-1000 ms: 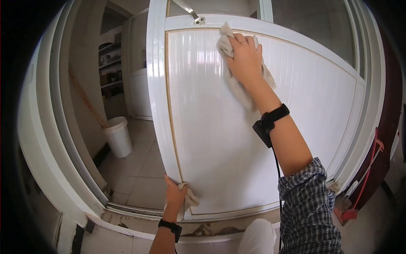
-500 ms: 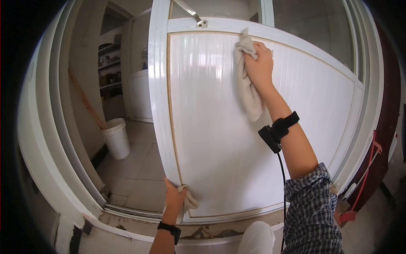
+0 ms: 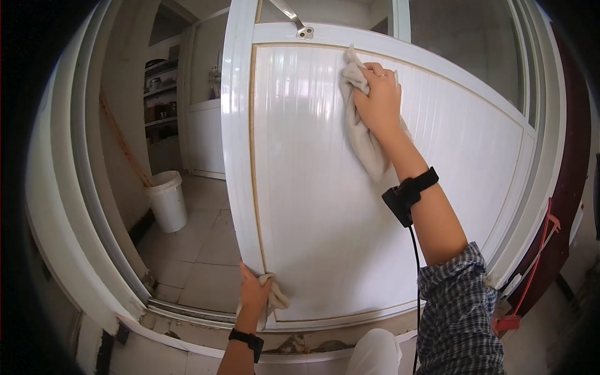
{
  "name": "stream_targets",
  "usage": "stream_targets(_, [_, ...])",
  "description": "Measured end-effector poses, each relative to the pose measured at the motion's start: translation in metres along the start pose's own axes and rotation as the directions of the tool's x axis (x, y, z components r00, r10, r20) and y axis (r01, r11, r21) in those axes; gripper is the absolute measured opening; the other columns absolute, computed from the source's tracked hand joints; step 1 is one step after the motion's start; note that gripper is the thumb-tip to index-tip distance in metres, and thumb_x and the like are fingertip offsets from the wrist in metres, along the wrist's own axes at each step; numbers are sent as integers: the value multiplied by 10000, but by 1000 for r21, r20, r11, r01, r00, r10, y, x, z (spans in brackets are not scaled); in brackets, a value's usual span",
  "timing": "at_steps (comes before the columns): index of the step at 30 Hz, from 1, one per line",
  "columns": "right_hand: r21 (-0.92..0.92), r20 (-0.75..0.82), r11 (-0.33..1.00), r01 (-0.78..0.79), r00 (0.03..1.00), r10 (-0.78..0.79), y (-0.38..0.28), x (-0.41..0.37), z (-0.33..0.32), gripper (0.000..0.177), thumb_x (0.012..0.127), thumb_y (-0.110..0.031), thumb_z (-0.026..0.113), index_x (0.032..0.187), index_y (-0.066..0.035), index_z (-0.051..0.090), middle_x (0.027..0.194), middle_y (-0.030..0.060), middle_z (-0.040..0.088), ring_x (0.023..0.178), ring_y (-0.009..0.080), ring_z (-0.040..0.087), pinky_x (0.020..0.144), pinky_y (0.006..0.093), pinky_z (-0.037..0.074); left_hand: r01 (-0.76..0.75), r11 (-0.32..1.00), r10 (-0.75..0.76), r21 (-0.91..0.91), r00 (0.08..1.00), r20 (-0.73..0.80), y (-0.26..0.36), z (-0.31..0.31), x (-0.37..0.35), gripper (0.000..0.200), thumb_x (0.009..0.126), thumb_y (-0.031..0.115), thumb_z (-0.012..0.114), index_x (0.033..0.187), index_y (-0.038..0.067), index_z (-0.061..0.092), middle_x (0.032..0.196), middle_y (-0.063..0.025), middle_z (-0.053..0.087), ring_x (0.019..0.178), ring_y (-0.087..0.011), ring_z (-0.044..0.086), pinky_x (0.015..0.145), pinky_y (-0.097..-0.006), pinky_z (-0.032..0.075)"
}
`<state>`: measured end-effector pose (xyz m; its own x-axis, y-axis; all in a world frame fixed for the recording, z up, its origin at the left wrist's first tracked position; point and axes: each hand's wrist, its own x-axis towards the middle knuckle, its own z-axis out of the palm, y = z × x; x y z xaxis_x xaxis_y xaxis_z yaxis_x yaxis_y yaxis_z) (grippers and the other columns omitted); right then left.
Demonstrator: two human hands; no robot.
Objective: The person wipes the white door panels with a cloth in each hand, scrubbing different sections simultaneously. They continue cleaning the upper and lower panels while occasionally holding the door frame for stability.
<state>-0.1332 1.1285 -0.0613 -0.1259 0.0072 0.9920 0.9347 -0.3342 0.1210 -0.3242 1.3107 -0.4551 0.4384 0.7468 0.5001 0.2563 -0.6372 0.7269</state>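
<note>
My right hand [image 3: 379,100] is closed on a pale beige cloth [image 3: 365,144], pressing it against the upper part of a white ribbed door panel [image 3: 325,206]. The cloth hangs down below the fingers. At the door's lower left corner, my left hand [image 3: 253,290] grips the door's edge with a second beige cloth [image 3: 275,295] bunched in it; some of its fingers are hidden behind the frame. A metal handle [image 3: 304,31] sits on the door's top rail, up and left of my right hand.
Left of the door, an opening shows a tiled floor, a white bucket [image 3: 167,203] with a wooden stick [image 3: 125,140] in it, and shelves [image 3: 161,94] with items. A sliding track [image 3: 187,314] runs along the sill. A red-handled tool [image 3: 531,269] leans at the right.
My right hand has shifted slightly left along the panel with its cloth. The left hand stays at the lower door edge. The whole view has moved a little.
</note>
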Motion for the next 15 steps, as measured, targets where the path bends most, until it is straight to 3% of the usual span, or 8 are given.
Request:
stream_targets(4, [-24,-44,999,33,998,-34,-1,4,1,303,698,-104,611,996,-101,669,1087,15,578,1012,241,480,826,409,336,41,999,-40,-35,999,35,-1,0,1,972,728,182,688,1403,-3,13,1044,-315,562,886,-461,585,779,-470,483])
stream_targets(7, [-72,-45,995,65,997,-68,-2,2,-1,297,706,-106,610,997,-102,670,1086,13,581,1005,236,482,824,407,335,-14,999,13,41,1000,19,-6,1,2,1002,738,174,682,1397,-40,-42,1043,-306,573,905,-433,603,778,-427,505])
stream_targets(10, [-76,-33,994,79,996,-81,-2,1,-2,289,708,-111,613,991,-102,671,1080,13,584,1003,233,482,824,406,334,28,999,-29,30,999,30,0,-1,0,972,731,203,685,1403,-8,14,1038,-319,560,871,-462,585,764,-470,484])
stream_targets(15, [-47,0,992,117,993,-117,2,-8,-3,273,707,-101,602,969,-95,675,1054,21,592,997,237,487,823,396,343,20,999,-20,25,999,28,-1,-2,0,962,735,209,682,1399,-22,25,1037,-314,560,863,-456,588,753,-464,486])
